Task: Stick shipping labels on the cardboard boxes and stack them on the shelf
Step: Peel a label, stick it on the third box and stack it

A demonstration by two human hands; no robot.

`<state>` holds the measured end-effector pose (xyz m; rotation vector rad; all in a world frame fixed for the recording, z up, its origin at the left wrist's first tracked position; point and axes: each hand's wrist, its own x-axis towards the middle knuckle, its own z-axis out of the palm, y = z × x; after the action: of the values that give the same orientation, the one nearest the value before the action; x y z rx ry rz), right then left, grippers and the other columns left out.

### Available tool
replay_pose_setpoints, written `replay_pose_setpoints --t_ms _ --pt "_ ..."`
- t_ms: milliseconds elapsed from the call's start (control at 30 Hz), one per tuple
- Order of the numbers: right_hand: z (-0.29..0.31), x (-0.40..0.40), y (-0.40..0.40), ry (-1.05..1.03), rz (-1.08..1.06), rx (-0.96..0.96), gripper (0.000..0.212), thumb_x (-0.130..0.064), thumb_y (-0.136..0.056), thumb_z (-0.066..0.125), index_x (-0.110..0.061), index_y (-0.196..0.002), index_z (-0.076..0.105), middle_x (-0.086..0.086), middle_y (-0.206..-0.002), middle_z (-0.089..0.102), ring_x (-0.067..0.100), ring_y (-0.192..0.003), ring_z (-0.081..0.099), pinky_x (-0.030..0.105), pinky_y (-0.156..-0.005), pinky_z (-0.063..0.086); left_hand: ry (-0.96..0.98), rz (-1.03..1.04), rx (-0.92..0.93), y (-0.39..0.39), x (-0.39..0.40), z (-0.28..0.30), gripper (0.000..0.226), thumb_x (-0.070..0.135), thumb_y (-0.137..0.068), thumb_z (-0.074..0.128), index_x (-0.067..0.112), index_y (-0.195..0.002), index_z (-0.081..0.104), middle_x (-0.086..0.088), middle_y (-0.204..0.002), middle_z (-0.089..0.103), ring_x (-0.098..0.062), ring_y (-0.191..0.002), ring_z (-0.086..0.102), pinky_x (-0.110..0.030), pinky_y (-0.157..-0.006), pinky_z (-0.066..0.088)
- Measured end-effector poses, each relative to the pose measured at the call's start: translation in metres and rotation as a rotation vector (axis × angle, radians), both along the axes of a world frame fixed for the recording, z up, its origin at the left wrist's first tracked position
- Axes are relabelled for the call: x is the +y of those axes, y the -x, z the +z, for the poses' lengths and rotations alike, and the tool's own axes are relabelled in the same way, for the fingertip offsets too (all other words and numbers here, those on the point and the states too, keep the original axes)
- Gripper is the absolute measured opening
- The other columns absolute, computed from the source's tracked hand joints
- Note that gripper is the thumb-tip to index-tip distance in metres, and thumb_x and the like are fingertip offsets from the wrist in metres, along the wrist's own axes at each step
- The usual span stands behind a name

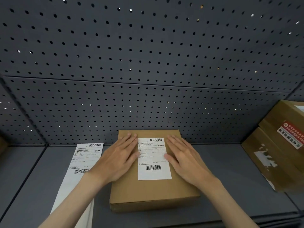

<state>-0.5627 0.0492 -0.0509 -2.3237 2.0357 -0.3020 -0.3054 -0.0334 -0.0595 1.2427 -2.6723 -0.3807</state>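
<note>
One flat cardboard box [153, 186] is lying on the grey shelf [230, 178], its far edge close against the perforated back panel [148, 55]. A white shipping label [153, 159] with barcodes at top and bottom is sitting on the box's top face, upright to the viewer and a little right of the box's centre line.

Both hands are lying flat and spread on the box top, gripping nothing. The left hand [119, 158] is resting palm down just left of the label, its fingertips touching the label's left edge. The right hand [182, 155] is lying palm down on the other side, its thumb overlapping the label's right edge.

Left of the box, a long strip of further labels [82, 162] is lying on the shelf, running from near the back panel toward the viewer, with the left forearm crossing over its near part; one printed label is showing at its far end.

At the right side of the shelf, well apart from the flat box, larger cardboard boxes [279, 153] are standing stacked, one carrying a red and white sticker [291, 135] and torn white label remnants.
</note>
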Motion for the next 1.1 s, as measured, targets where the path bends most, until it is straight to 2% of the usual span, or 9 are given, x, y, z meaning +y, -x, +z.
replay_pose_setpoints --t_ms 200,333,500,567,667,800,900,967,1100 --pt "-0.021 0.053 -0.034 0.031 0.296 -0.125 0.047 -0.039 -0.11 0.04 -0.02 -0.152 0.049 -0.011 -0.164 0.035 0.003 -0.155 0.018 0.02 -0.125 0.009 0.058 -0.186 0.083 -0.002 0.072 -0.009 0.061 0.05 -0.106 0.029 0.023 -0.16 0.02 0.012 -0.167 0.011 0.006 -0.152 -0.006 -0.016 -0.122 -0.008" --pt "-0.031 0.063 -0.032 0.142 0.301 -0.1 0.043 -0.036 -0.11 0.043 -0.019 -0.146 0.058 -0.009 -0.157 0.048 0.006 -0.151 0.032 0.023 -0.124 0.019 0.164 -0.188 0.069 -0.022 0.077 -0.024 0.054 0.044 -0.108 0.03 0.02 -0.156 0.036 0.007 -0.165 0.03 -0.003 -0.153 0.018 -0.028 -0.122 0.017" --pt "-0.043 0.078 -0.01 0.33 0.18 -0.126 0.04 -0.034 -0.105 0.051 -0.011 -0.132 0.07 -0.003 -0.146 0.061 0.014 -0.142 0.049 0.037 -0.115 0.041 0.102 -0.052 0.297 -0.049 0.082 -0.032 0.054 0.048 -0.099 0.045 0.027 -0.149 0.048 0.018 -0.162 0.034 -0.002 -0.151 0.027 -0.021 -0.122 0.021" --pt "-0.045 0.089 -0.002 0.343 0.004 -0.34 0.039 -0.036 -0.1 0.061 -0.012 -0.128 0.073 -0.004 -0.144 0.063 0.013 -0.14 0.053 0.035 -0.113 0.044 -0.101 0.178 0.528 -0.055 0.088 -0.03 0.063 0.059 -0.086 0.057 0.034 -0.144 0.055 0.025 -0.157 0.039 0.003 -0.147 0.031 -0.018 -0.12 0.024" --pt "-0.036 0.095 -0.003 0.223 -0.453 -0.849 0.049 -0.039 -0.084 0.079 -0.025 -0.129 0.068 -0.014 -0.14 0.061 0.005 -0.133 0.054 0.03 -0.113 0.042 -0.539 0.571 0.922 -0.053 0.09 -0.024 0.1 0.072 -0.055 0.073 0.033 -0.145 0.051 0.019 -0.151 0.048 -0.005 -0.14 0.042 -0.032 -0.116 0.034" --pt "-0.028 0.088 -0.01 -0.087 -0.769 -1.429 0.055 -0.028 -0.08 0.088 -0.009 -0.127 0.067 0.004 -0.123 0.074 0.016 -0.111 0.07 0.029 -0.094 0.053 -0.855 0.711 1.025 -0.04 0.09 -0.027 0.121 0.08 -0.048 0.074 0.028 -0.152 0.041 0.013 -0.152 0.048 -0.012 -0.14 0.045 -0.038 -0.119 0.03" --pt "-0.032 0.089 -0.021 -0.153 -0.791 -1.539 0.062 -0.04 -0.064 0.09 -0.01 -0.116 0.073 -0.002 -0.101 0.082 0.015 -0.097 0.075 0.027 -0.08 0.053 -0.895 0.7 1.081 -0.021 0.099 -0.031 0.134 0.092 -0.034 0.069 0.028 -0.149 0.044 0.015 -0.152 0.044 -0.012 -0.141 0.043 -0.045 -0.122 0.028" --pt "-0.032 0.092 -0.026 -0.123 -0.795 -1.611 0.069 -0.043 -0.055 0.089 -0.011 -0.114 0.072 -0.002 -0.102 0.082 0.017 -0.1 0.075 0.03 -0.083 0.053 -0.97 0.715 1.194 -0.011 0.104 -0.027 0.131 0.083 -0.027 0.078 0.026 -0.142 0.053 0.006 -0.139 0.063 -0.018 -0.128 0.059 -0.047 -0.113 0.04" --pt "-0.014 0.1 -0.017 -0.074 -0.759 -1.672 0.043 -0.029 -0.077 0.084 -0.012 -0.115 0.073 0.001 -0.105 0.082 0.02 -0.1 0.075 0.035 -0.086 0.052 -1.003 0.738 1.33 0.003 0.115 -0.016 0.133 0.065 -0.012 0.091 0.021 -0.133 0.058 -0.004 -0.119 0.075 -0.027 -0.107 0.071 -0.042 -0.083 0.054"
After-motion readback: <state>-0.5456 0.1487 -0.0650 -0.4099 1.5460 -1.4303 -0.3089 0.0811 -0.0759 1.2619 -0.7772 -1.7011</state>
